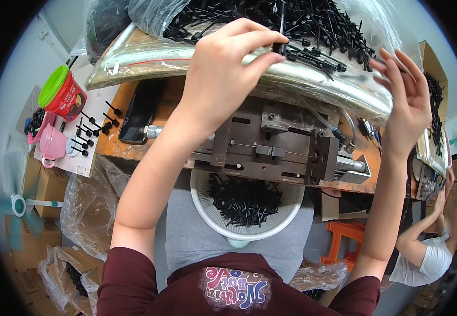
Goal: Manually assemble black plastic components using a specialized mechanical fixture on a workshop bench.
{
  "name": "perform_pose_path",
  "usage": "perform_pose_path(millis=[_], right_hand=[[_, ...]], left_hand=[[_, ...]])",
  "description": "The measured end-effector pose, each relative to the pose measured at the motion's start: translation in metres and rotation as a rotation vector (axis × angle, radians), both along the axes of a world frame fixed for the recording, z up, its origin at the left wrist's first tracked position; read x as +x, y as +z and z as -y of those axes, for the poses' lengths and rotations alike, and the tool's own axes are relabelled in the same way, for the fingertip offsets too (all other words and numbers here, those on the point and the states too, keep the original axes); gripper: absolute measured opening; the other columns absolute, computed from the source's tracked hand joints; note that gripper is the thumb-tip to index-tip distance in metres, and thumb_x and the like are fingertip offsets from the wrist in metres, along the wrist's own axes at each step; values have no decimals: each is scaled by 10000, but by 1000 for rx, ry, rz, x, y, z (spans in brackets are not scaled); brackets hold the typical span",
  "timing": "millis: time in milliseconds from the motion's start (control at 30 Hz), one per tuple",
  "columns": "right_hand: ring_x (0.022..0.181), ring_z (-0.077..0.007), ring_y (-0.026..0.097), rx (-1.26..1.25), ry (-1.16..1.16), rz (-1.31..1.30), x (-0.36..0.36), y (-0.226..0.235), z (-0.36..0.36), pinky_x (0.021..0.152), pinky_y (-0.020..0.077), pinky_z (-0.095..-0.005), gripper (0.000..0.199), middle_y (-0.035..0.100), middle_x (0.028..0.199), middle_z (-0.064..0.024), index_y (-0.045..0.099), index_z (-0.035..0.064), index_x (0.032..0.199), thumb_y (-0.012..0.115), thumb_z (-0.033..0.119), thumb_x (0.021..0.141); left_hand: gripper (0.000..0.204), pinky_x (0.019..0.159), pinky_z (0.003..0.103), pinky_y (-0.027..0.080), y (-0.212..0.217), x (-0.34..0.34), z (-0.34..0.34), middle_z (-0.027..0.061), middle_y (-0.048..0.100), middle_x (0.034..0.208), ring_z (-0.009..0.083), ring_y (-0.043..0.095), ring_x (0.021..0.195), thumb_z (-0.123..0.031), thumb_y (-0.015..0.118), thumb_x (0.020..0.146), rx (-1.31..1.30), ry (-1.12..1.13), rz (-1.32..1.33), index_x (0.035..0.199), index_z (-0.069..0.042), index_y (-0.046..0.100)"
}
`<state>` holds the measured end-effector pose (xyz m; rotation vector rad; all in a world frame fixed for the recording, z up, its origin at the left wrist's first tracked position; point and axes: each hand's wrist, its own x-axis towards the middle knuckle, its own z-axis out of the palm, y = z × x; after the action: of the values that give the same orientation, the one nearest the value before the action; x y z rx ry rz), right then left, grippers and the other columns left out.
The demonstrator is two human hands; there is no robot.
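My left hand (225,66) is raised over the bench, thumb and fingertips pinching a black plastic part (280,48) with a thick head and a thin stem pointing up. Beyond it spreads a heap of similar black parts (323,23) in a clear plastic bag. My right hand (410,102) is up at the right edge of that heap. Its fingers are bent around what looks like a thin dark rod, partly blurred. Below both hands sits a dark metal fixture (249,163) with slots and clamps, and neither hand touches it.
A white basket (199,210) of black parts rests on my lap. To the left stand a red tub (73,97) with a green rim, a pink cup (53,142) and several loose black parts (89,131). A black tray (139,116) lies beside the fixture. Another person (428,237) is at right.
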<state>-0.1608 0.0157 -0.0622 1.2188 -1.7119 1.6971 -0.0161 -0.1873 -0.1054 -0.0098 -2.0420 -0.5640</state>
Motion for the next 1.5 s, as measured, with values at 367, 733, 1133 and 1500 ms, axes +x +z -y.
perform_pose_path(millis=[367,733,1133,1500], right_hand=[[668,-152,683,28,444,813,46,-49,-35,568,534,-224,177,705,925,-191,578,-10,1066,588,148,986],[661,-84,618,447,-5,8,15,-19,11,541,429,-184,265,723,920,-62,686,24,1046,710,236,889],[894,-355,659,1325,-97,-540,-73,7,108,803,533,-385,475,672,943,-216,645,-26,1035,695,63,571],[571,-206,570,1281,-62,-183,-80,25,84,558,463,-347,320,601,679,-115,605,-45,965,671,29,661]], left_hand=[[508,795,319,553,-2,37,-57,103,701,1063,193,682,857,-98,842,678,161,-574,120,1159,-35,694],[305,709,329,552,-25,94,-81,118,665,1051,235,663,874,2,775,712,133,-255,344,1012,-21,725],[222,739,350,550,-77,79,-97,193,615,1275,274,676,818,-45,735,732,-157,-61,491,929,9,647],[244,618,322,529,-80,80,-92,140,604,1321,244,646,620,-74,752,731,-106,-56,571,952,-49,650]])
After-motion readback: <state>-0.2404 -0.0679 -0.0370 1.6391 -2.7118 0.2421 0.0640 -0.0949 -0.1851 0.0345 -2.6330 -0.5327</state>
